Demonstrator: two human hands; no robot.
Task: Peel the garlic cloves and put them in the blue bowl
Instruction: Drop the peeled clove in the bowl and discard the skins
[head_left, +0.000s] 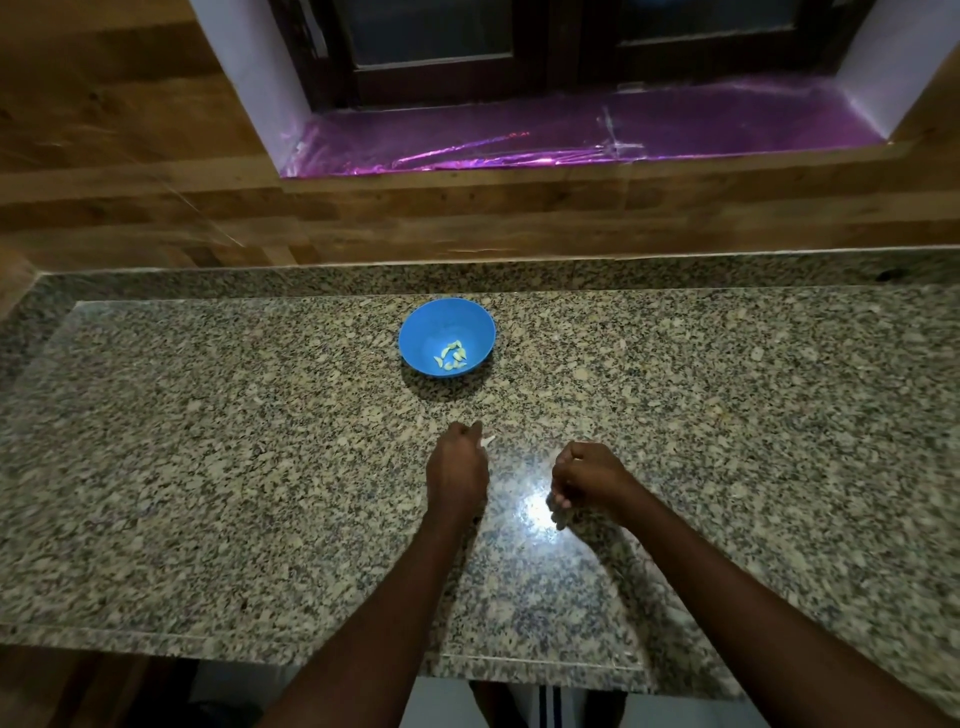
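Speckled granite makes up the tabletop (208, 467), which runs under a wood-panelled wall and a window sill lined with shiny purple foil (571, 135).

From the head view, the only one given, the blue bowl (447, 336) stands toward the back of the tabletop, and a small heap of pale peeled garlic cloves (451, 358) lies on its floor. Both forearms reach in from below. The left hand (457, 462) is nearer the bowl, its fingers drawn together in a pinch on a small whitish piece (487, 441) that pokes out to the right of the fingertips; whether that is a clove or a scrap of skin is too small to tell. The right hand (584, 480) sits just beside the left, lower and to the right, with fingers curled inward. Something pale shows at its fingertips, but I cannot tell whether it holds anything.

My reading is that peeling is well along, with several cloves already in the bowl, and one piece is now being finished or carried. If the left hand's piece is a peeled clove, the next move calls for a short reach forward over the rim and a release above the heap. The bowl lies straight ahead of the left hand, apart from both hands.
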